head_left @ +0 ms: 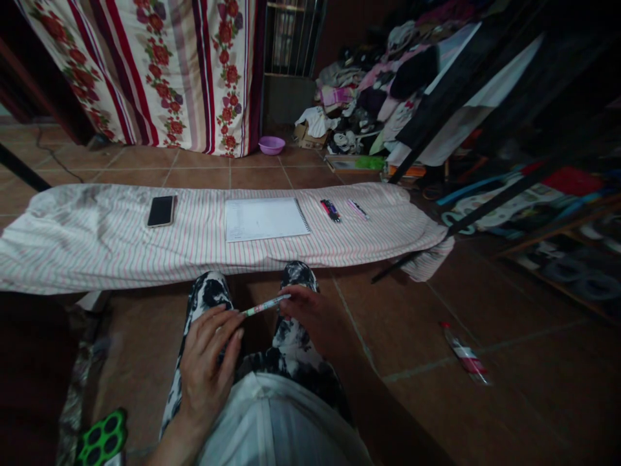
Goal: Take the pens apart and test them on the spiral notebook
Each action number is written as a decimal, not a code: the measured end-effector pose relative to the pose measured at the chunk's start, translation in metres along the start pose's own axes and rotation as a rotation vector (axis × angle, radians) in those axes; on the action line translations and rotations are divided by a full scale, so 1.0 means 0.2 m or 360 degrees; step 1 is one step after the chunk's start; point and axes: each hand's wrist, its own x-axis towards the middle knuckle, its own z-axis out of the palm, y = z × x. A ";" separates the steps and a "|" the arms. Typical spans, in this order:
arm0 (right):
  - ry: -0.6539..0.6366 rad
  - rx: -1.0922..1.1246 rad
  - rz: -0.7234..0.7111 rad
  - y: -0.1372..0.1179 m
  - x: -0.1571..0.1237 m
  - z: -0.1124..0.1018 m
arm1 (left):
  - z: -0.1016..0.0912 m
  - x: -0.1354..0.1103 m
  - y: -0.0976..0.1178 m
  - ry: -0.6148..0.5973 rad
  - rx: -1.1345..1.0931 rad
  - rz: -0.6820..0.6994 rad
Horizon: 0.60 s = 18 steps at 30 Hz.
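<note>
A slim pen with a pale, patterned barrel lies across the gap between my two hands, over my knees. My left hand has its fingers closed on the pen's left end. At the other end, the fingertips of my right hand pinch the tip; part of that hand is in shadow. Beyond my knees, a spiral notebook rests open on a striped cloth. To its right are a dark bundle of pens and a light-coloured pen or pair of pens.
A phone lies left of the notebook on the cloth-covered bench. A plastic bottle is on the tiled floor at right. Dark metal poles slant past the bench's right end. A purple basin and heaped clothes stand behind.
</note>
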 end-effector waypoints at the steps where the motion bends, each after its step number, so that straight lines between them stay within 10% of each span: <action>1: -0.0035 0.0014 0.0003 0.00 0.00 0.00 | 0.00 0.01 -0.01 -0.0062 0.0071 0.0052; 18: -0.0032 0.0135 -0.0063 0.02 -0.01 0.10 | 0.01 0.05 -0.04 -0.0332 0.0657 0.0612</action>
